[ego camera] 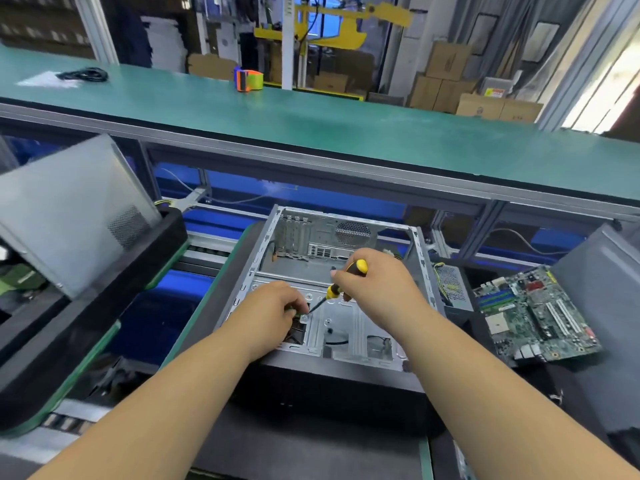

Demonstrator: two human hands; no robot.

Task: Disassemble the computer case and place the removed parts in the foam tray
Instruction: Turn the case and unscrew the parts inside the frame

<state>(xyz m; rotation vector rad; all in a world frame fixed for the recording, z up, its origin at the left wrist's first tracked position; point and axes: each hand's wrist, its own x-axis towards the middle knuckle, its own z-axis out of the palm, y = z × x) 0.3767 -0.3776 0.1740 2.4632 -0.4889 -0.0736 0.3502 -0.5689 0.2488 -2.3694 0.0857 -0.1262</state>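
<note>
Screwdriver [341, 284] in the right hand [375, 289], fingers wrapped round its yellow-and-black handle, slants down and to the left, its tip meeting a screw [305, 318] on the floor of the opened computer case [332, 271]. The left hand [273, 311] sits just beside that tip, nearer to it than the right, fingers curled on a small green part [292, 310] at the case's left edge. The motherboard [535, 315], already removed, lies on the dark foam tray [485, 337] to the right.
</note>
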